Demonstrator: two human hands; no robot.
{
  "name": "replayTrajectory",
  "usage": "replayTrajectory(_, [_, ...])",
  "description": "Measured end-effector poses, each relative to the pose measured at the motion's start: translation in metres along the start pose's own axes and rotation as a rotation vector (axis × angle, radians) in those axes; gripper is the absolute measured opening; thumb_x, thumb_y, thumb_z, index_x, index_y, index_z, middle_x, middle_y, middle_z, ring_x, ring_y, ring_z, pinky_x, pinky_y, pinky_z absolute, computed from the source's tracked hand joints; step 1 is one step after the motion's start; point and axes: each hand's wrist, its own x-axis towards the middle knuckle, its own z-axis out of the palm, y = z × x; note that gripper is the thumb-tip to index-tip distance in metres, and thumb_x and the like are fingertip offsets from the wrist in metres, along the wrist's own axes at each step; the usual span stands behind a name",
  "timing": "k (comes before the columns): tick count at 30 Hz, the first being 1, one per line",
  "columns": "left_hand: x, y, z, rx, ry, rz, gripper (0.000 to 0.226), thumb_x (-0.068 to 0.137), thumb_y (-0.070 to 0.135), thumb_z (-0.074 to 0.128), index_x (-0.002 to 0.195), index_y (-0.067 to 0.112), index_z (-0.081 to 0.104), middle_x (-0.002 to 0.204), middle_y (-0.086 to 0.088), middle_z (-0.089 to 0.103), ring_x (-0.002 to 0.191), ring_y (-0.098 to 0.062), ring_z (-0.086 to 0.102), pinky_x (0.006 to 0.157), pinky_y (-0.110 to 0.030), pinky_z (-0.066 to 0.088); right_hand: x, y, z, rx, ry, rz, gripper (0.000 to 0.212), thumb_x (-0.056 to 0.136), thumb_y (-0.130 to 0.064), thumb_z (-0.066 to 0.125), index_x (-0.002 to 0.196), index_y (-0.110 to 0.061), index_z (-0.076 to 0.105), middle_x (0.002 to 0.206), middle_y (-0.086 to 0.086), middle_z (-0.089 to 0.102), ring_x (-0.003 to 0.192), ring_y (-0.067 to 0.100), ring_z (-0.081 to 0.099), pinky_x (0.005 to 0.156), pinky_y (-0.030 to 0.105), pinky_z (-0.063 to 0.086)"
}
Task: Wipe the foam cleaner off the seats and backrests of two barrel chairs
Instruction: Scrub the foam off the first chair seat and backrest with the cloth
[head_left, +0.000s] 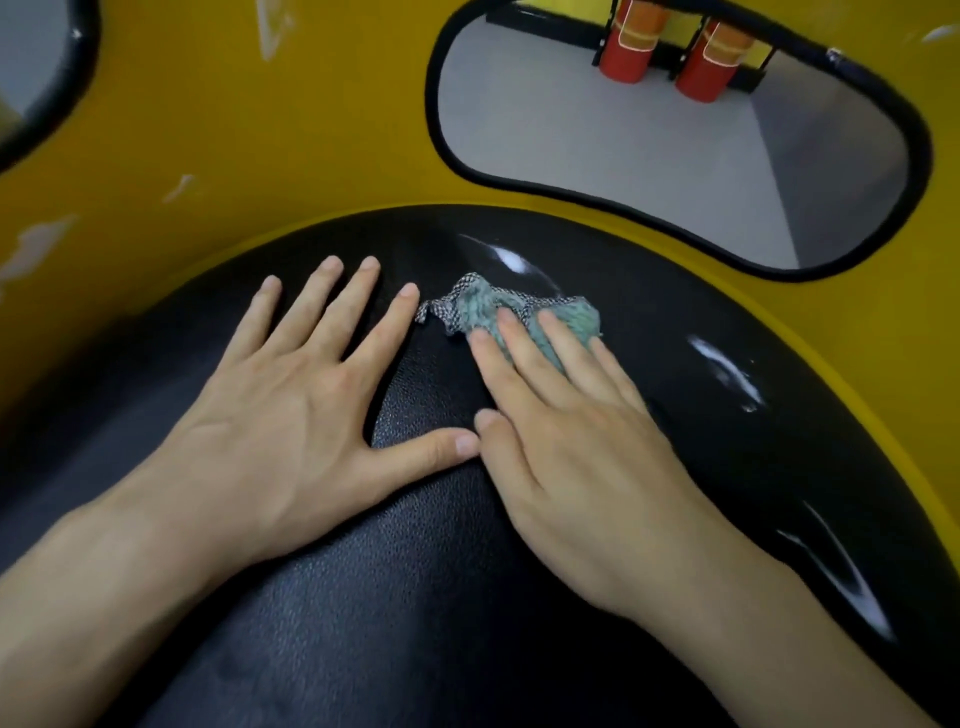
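Black seat (415, 597): left hand (291, 410) splayed flat; cloth (483, 304) pinned beneath straight fingers of right hand (576, 441).

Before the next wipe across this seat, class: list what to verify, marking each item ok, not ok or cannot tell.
1. The cloth lies pressed under the right hand: ok.
2. The left hand rests flat on the seat, apart from the cloth: ok.
3. The backrest is free of foam: not ok, white smears show on its left.
4. The seat is free of foam: cannot tell, the white streaks on its right may be glare.
5. The cloth is clean enough to go on: cannot tell.
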Motion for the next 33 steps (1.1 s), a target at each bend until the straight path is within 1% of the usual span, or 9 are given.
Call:
replayTrajectory(4, [-0.003, -0.001, -0.001, -0.002, -0.003, 0.009, 0.119, 0.068, 0.103, 0.001, 0.163, 0.033, 0.002, 0.171, 0.002, -0.005, 0.156, -0.015, -0.013, 0.127, -0.046, -0.004, -0.048, 0.006, 0.016, -0.007, 0.096, 0.000, 0.060, 0.100, -0.042, 0.026, 0.156, -0.023, 0.036, 0.162, -0.004, 0.032, 0.152, 0.018, 0.024, 0.119, 0.042, 0.024])
replayTrajectory(8, [-0.009, 0.002, 0.005, 0.019, 0.011, 0.004, 0.121, 0.076, 0.100, 0.012, 0.163, 0.017, 0.018, 0.170, -0.003, 0.009, 0.158, -0.020, 0.001, 0.126, -0.051, 0.003, -0.097, 0.016, 0.035, -0.127, 0.167, -0.048, 0.055, 0.103, -0.043, 0.020, 0.141, -0.020, 0.052, 0.147, 0.003, 0.053, 0.133, 0.031, 0.053, 0.099, 0.047, 0.040])
replayTrajectory(12, [-0.009, 0.004, 0.010, 0.036, 0.015, 0.042, 0.132, 0.071, 0.104, 0.023, 0.160, 0.005, 0.025, 0.168, -0.008, 0.017, 0.157, -0.022, 0.010, 0.124, -0.055, 0.007, -0.071, 0.009, 0.026, -0.022, 0.193, 0.013, 0.056, 0.103, -0.039, 0.022, 0.143, -0.021, 0.056, 0.151, -0.001, 0.050, 0.142, 0.023, 0.043, 0.108, 0.045, 0.032])
replayTrajectory(17, [-0.010, 0.002, 0.008, 0.031, 0.007, 0.056, 0.128, 0.073, 0.102, 0.024, 0.160, 0.008, 0.026, 0.168, -0.008, 0.018, 0.157, -0.022, 0.009, 0.124, -0.050, 0.004, 0.008, -0.004, 0.005, 0.012, 0.095, 0.058, 0.068, 0.097, -0.044, 0.008, 0.160, -0.022, 0.021, 0.168, -0.003, 0.015, 0.155, 0.016, 0.006, 0.126, 0.041, 0.007])
replayTrajectory(19, [-0.010, 0.001, 0.008, 0.018, 0.002, 0.058, 0.125, 0.073, 0.102, 0.022, 0.161, 0.013, 0.022, 0.169, -0.005, 0.013, 0.158, -0.018, 0.003, 0.125, -0.050, 0.004, 0.006, -0.005, 0.007, -0.005, 0.107, 0.054, 0.065, 0.099, -0.042, 0.012, 0.160, -0.021, 0.022, 0.167, -0.001, 0.017, 0.155, 0.018, 0.009, 0.125, 0.044, 0.013])
replayTrajectory(22, [-0.011, -0.001, 0.008, -0.002, 0.013, 0.055, 0.123, 0.073, 0.102, 0.020, 0.162, 0.018, 0.019, 0.170, -0.003, 0.010, 0.158, -0.017, -0.001, 0.126, -0.052, 0.006, -0.037, -0.001, 0.018, 0.012, 0.131, 0.027, 0.058, 0.100, -0.039, 0.028, 0.153, -0.019, 0.043, 0.159, -0.001, 0.038, 0.150, 0.020, 0.030, 0.118, 0.042, 0.028])
replayTrajectory(25, [-0.010, 0.000, 0.008, 0.008, 0.004, 0.057, 0.125, 0.073, 0.102, 0.021, 0.162, 0.014, 0.021, 0.170, -0.004, 0.013, 0.158, -0.020, 0.002, 0.124, -0.052, 0.007, -0.081, 0.005, 0.031, -0.062, 0.161, -0.051, 0.054, 0.103, -0.038, 0.022, 0.144, -0.020, 0.053, 0.149, 0.001, 0.051, 0.141, 0.025, 0.045, 0.106, 0.046, 0.036])
replayTrajectory(29, [-0.010, 0.001, 0.009, 0.023, -0.001, 0.058, 0.125, 0.074, 0.102, 0.022, 0.162, 0.013, 0.022, 0.169, -0.005, 0.015, 0.158, -0.021, 0.005, 0.124, -0.054, 0.010, -0.064, 0.010, 0.026, -0.040, 0.168, -0.066, 0.058, 0.090, -0.037, 0.041, 0.143, -0.020, 0.055, 0.149, 0.001, 0.053, 0.142, 0.024, 0.044, 0.109, 0.045, 0.033])
replayTrajectory(33, [-0.010, 0.000, 0.010, 0.032, 0.000, 0.065, 0.123, 0.075, 0.101, 0.024, 0.161, 0.012, 0.025, 0.169, -0.005, 0.018, 0.158, -0.022, 0.008, 0.123, -0.051, 0.007, 0.002, 0.003, 0.001, -0.015, 0.037, 0.022, 0.068, 0.097, -0.044, 0.010, 0.160, -0.021, 0.024, 0.167, -0.002, 0.020, 0.155, 0.017, 0.008, 0.125, 0.042, 0.011])
